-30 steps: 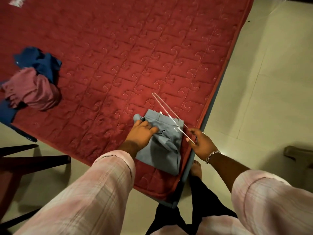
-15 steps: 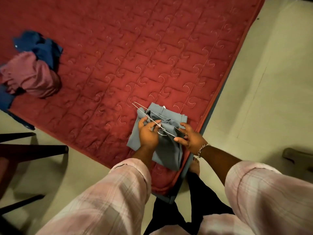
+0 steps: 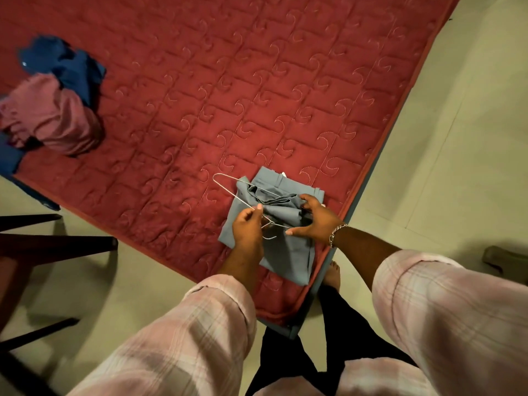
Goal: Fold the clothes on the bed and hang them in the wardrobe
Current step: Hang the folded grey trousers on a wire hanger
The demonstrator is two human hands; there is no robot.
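In the head view, a red quilted mattress (image 3: pixel 257 81) fills the upper and middle part of the frame, its corner pointing toward the lower centre. Near that corner, just right of the frame's middle, a folded grey garment (image 3: pixel 283 252) is laid flat on the mattress, with part of its cloth gathered up into a bunch between the two hands. A thin wire hanger (image 3: pixel 228 187) is seen over the garment, its rounded end projecting up and to the left beyond the cloth, its hook hanging just below the hands. The left hand (image 3: pixel 247 227) is closed in a pinch on the hanger's wire near the hook, thumb and fingertips pressed together. The right hand (image 3: pixel 317 218) is partly open and curved over the bunched cloth, fingers spread around it and touching it; a metal bracelet (image 3: pixel 337 232) is worn at the wrist. Both forearms come out of pink plaid sleeves (image 3: pixel 200 338) that occupy the lower part of the frame. At the upper left, well apart from the grey garment, a crumpled pink garment (image 3: pixel 54 121) is heaped against a dark blue garment (image 3: pixel 71 67) at the mattress edge. A pale tiled floor (image 3: pixel 457 138) is visible to the right and lower left, and a bare foot (image 3: pixel 333 277) is seen just beside the mattress corner. Dark furniture legs (image 3: pixel 57 244) are seen at the left edge.
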